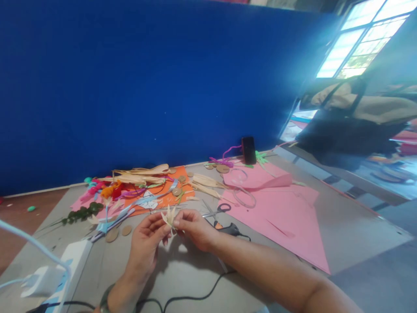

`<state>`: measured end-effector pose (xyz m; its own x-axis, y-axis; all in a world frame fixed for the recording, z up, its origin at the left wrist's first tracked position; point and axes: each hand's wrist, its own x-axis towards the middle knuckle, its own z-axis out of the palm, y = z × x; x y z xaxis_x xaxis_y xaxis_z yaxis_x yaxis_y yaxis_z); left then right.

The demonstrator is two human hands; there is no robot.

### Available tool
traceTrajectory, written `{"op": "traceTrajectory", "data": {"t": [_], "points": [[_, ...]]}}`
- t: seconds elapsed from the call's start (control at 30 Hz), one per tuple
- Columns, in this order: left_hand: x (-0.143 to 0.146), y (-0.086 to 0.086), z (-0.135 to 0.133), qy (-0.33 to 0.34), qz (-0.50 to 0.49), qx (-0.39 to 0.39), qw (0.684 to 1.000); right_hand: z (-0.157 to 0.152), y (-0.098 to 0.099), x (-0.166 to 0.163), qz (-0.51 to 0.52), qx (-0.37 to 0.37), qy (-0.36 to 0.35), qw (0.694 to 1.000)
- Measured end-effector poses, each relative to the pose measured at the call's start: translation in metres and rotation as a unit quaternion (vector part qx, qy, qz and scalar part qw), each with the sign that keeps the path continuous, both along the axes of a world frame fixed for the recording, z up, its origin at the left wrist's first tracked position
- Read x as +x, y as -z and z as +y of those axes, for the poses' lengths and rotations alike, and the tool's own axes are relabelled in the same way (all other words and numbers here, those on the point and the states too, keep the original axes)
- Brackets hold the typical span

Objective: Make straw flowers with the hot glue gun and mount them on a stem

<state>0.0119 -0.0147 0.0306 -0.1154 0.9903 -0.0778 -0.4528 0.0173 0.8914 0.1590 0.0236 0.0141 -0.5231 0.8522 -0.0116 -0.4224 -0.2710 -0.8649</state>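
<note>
Both hands meet over the grey table (342, 226), pinching a small pale straw flower (170, 216) between them. My left hand (146, 241) grips it from the left with thumb and fingers closed. My right hand (194, 227) pinches its right side with the fingertips pressed together. Just behind the right hand lie scissors (215, 211) with a black handle and a black glue gun (230, 228) whose cable runs toward me.
Pink paper sheets (280, 213), an orange sheet (169, 198), dried husk strips (138, 174), round cardboard discs, ribbons, pipe cleaners and a leafy sprig (81, 214) litter the table. A dark phone (249, 150) leans on the blue wall. A white power strip (70, 261) sits near left.
</note>
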Motion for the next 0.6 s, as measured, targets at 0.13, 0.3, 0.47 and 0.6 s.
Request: {"op": "traceTrajectory", "data": {"t": [0.13,0.3,0.47,0.6], "points": [[0.0003,-0.0001,-0.0007,-0.01,0.0,0.004,1.0,0.0002,0.0007,-0.0008,0.002,0.0,-0.007,1.0],[0.0008,-0.0026,-0.0022,-0.013,-0.008,0.006,1.0,0.0004,0.0013,-0.0013,0.001,-0.005,-0.016,1.0],[0.0,-0.0033,-0.0017,-0.006,-0.007,0.011,1.0,0.0002,0.001,-0.0014,-0.004,0.0,-0.02,1.0],[-0.0011,-0.002,0.0005,0.004,-0.009,0.013,1.0,-0.0003,-0.0007,-0.0011,0.008,-0.003,-0.036,0.999]]}}
